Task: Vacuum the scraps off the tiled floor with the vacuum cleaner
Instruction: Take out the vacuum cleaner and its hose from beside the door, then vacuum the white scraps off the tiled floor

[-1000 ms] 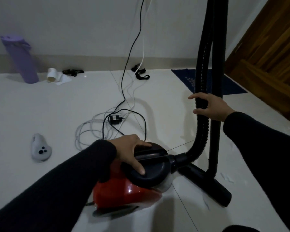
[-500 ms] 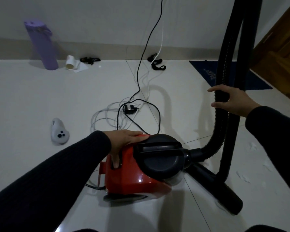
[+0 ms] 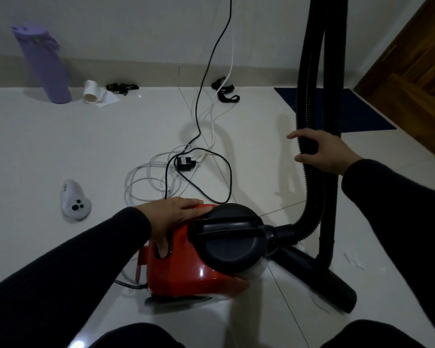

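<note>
Resting flat on the red vacuum cleaner [image 3: 186, 267], left hand [image 3: 172, 217]; right hand [image 3: 324, 151] loosely curled round its hose [image 3: 309, 116].

The left hand [image 3: 172, 217] lay flat at 7 o'clock, thumb pressed down — the right hand [image 3: 322, 150], at 2 o'clock, curled loosely, both sleeves dark.
</note>
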